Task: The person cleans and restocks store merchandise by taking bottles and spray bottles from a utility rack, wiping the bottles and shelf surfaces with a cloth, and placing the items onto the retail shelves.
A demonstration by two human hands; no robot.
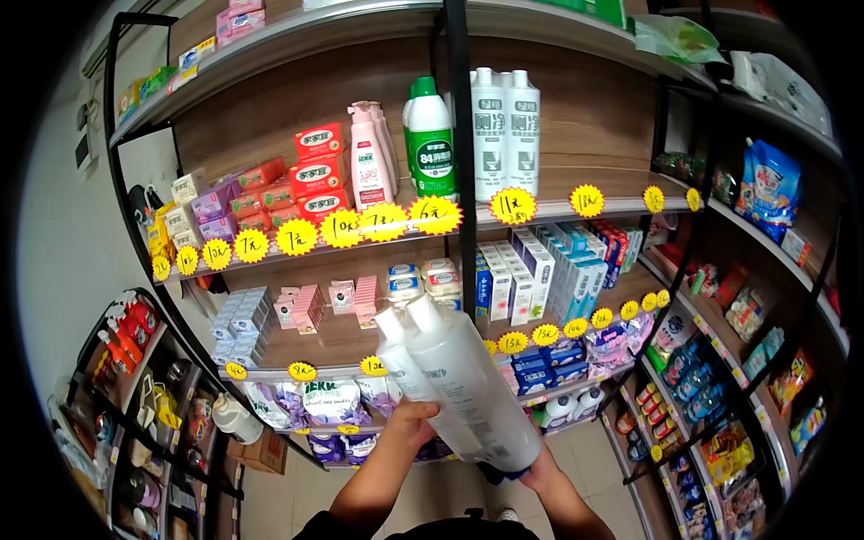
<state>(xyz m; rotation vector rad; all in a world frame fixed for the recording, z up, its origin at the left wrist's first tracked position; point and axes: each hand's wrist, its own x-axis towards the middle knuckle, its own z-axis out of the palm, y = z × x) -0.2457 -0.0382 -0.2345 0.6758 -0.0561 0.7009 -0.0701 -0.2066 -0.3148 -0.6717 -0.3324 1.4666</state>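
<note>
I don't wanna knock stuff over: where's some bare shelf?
There's bare brown wooden shelf right of the tall standing white bottles, behind yellow starburst price tags. It's crowded left of the black upright post: red rectangular boxes, pink pump bottles.

The single view looks out from the person's head, forward and tipped down: the top shelf (261, 40) arches across the upper edge, the floor (270, 495) shows low down. It faces the shelving nearly square on, a black post (465, 180) close to mid-frame. The left hand (414, 425) and right hand (540, 466) are near the lens — a very wide one, bending straight lines, with black corners.
</note>
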